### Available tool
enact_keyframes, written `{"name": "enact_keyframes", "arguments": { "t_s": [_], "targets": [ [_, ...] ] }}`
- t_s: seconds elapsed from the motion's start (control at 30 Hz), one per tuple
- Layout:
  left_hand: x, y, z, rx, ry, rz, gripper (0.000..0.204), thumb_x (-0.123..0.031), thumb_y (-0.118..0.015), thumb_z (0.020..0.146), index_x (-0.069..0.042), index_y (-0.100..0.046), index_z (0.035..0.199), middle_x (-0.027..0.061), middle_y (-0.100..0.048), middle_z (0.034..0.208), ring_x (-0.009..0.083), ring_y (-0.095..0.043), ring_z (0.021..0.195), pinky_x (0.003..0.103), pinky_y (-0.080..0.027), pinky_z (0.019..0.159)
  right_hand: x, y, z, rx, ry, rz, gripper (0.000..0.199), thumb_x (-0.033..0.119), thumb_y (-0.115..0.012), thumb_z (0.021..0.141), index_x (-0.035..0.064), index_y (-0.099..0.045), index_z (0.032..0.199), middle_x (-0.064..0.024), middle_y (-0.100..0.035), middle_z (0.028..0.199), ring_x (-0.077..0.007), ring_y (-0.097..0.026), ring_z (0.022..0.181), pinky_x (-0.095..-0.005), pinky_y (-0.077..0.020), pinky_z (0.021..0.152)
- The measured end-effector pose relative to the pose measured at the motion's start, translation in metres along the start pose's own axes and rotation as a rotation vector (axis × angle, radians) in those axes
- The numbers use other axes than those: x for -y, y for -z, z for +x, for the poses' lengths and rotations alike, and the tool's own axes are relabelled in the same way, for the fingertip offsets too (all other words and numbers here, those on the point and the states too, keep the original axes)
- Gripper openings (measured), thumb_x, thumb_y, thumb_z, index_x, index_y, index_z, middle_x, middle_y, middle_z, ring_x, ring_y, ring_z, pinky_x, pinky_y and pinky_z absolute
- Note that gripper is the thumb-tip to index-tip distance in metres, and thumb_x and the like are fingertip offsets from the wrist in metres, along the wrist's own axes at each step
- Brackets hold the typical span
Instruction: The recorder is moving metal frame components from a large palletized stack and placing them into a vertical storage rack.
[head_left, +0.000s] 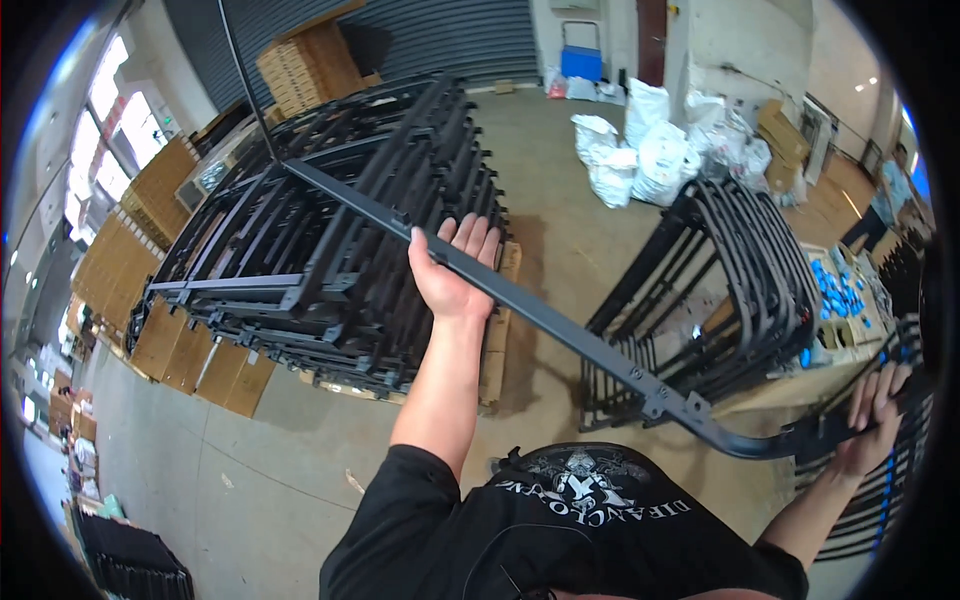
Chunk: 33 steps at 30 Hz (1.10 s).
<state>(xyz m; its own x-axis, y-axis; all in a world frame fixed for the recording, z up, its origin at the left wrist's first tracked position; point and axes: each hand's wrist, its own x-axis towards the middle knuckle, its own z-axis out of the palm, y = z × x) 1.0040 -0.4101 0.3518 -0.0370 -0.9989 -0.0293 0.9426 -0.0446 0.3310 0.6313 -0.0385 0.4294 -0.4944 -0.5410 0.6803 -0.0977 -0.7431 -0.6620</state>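
A large black metal frame (540, 312) crosses in front of me, its long tube running from upper left to lower right. A thinner leg (242, 75) rises from its far left corner, and its near right end curves round toward my right hand. Small brackets and holes show on the tube near the bend. My left hand (452, 275) supports the tube from beneath, thumb on one side and fingers stretched along the other. At the right edge, my right hand (876, 418) has its fingers wrapped round the frame's dark end, partly lost in shadow.
A tall stack of black frames (330, 250) lies on a wooden pallet (497, 350). Curved black frames (740, 260) stand at right, beside a table (775, 392) with small blue parts (838, 290). White sacks (660, 150), cardboard boxes (310, 65) and a person (885, 200) are farther off.
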Motion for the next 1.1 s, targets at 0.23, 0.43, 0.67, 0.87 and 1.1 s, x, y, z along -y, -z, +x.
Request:
{"name": "enact_keyframes", "arguments": {
  "t_s": [0.23, 0.43, 0.67, 0.87, 1.1],
  "targets": [
    [0.125, -0.002, -0.041, 0.121, 0.301, 0.125, 0.024, -0.033, -0.062, 0.097, -0.013, -0.051, 0.089, -0.002, -0.04, 0.068, 0.0103, -0.037, 0.052, 0.027, -0.031, 0.046, 0.047, 0.123, -0.11, -0.268, 0.055, -0.047, 0.019, 0.004, -0.059, 0.089, 0.0046, -0.041, 0.096, -0.0018, -0.04, 0.073, -0.0087, -0.039, 0.051, -0.021, -0.0389, 0.046],
    [0.21, -0.024, -0.031, 0.168, 0.506, 0.203, 0.023, -0.03, -0.062, 0.096, -0.013, -0.05, 0.086, -0.001, -0.044, 0.07, 0.0117, -0.041, 0.055, 0.028, -0.035, 0.05, 0.088, 0.12, -0.139, -0.347, 0.116, -0.169, 0.019, 0.007, -0.058, 0.091, 0.0043, -0.041, 0.098, -0.002, -0.041, 0.075, -0.0081, -0.04, 0.052, -0.0202, -0.0392, 0.046],
    [0.3, 0.08, 0.0, -0.127, 0.84, 0.212, 0.031, -0.035, -0.06, 0.093, -0.009, -0.048, 0.084, 0.0035, -0.049, 0.072, 0.0173, -0.049, 0.062, 0.031, -0.043, 0.055, 0.089, 0.054, -0.099, -0.59, -0.045, -0.534, 0.019, 0.004, -0.059, 0.09, 0.0051, -0.041, 0.097, -0.0007, -0.04, 0.073, -0.0061, -0.035, 0.047, -0.019, -0.0309, 0.042],
    [0.347, 0.219, 0.055, -0.483, 1.093, 0.101, 0.068, -0.062, -0.057, 0.089, 0.004, -0.047, 0.103, 0.0189, -0.057, 0.093, 0.0318, -0.06, 0.083, 0.047, -0.054, 0.079, -0.047, -0.056, 0.021, -0.497, -0.289, -0.92, 0.029, 0.011, -0.068, 0.088, -0.0029, -0.051, 0.107, 0.0003, -0.046, 0.071, -0.0044, -0.038, 0.049, -0.0193, -0.0264, 0.044],
    [0.367, 0.394, 0.101, -0.491, 1.175, 0.182, 0.077, -0.07, -0.061, 0.082, -0.004, -0.048, 0.12, 0.0195, -0.049, 0.114, 0.0357, -0.056, 0.092, 0.051, -0.052, 0.083, -0.292, -0.146, 0.158, -0.153, -0.758, -1.067, 0.034, 0.017, -0.076, 0.085, -0.0046, -0.061, 0.107, 0.0037, -0.052, 0.066, -0.0047, -0.048, 0.051, -0.0215, -0.0328, 0.046]
  ]
}}
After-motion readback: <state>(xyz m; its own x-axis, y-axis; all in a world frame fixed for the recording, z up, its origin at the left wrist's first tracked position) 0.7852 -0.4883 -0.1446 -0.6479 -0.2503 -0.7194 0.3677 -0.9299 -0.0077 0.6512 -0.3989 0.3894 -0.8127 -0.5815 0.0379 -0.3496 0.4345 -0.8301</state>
